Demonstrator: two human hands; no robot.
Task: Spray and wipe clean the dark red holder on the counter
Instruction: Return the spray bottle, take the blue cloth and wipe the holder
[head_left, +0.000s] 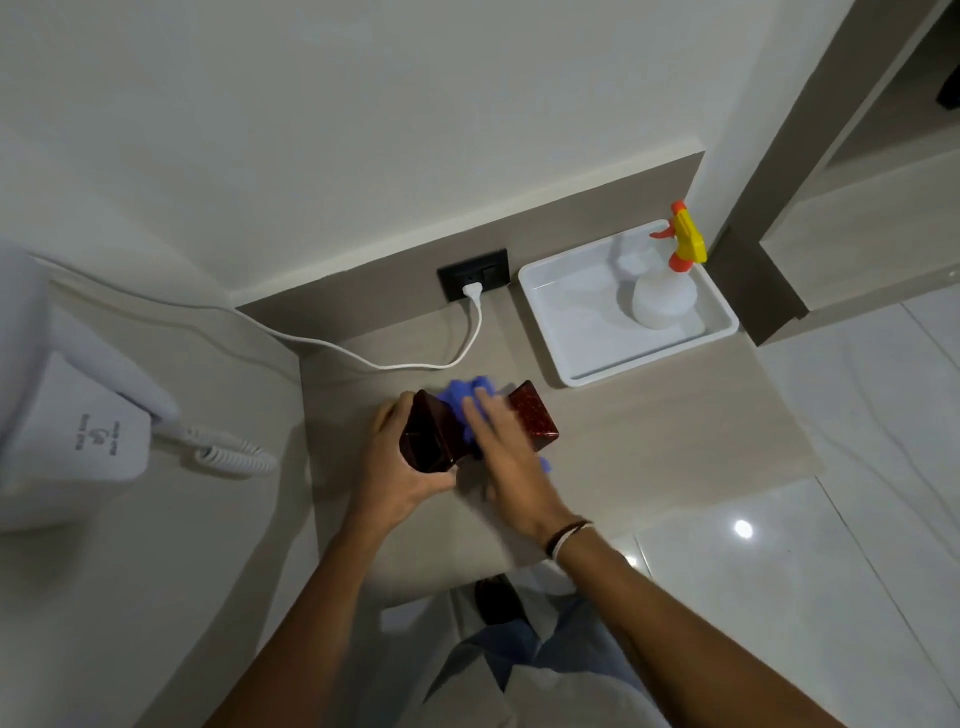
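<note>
The dark red glossy holder (535, 422) lies on its side near the middle of the beige counter (649, 426), its open end toward the left. My left hand (400, 467) grips that open end. A blue cloth (460, 397) is pressed against the holder's upper side under my right hand (506, 457), whose fingers lie flat over it; the hand looks blurred. The white spray bottle (665, 296) with a yellow and orange trigger stands upright in the white tray (571, 338) at the back right, apart from both hands.
A white cord (415, 364) runs from a black wall socket (474, 282) across the counter's back to the left. A white wall-mounted hair dryer (78, 431) with a coiled cord hangs at left. The counter's front edge drops to a glossy tiled floor (779, 571).
</note>
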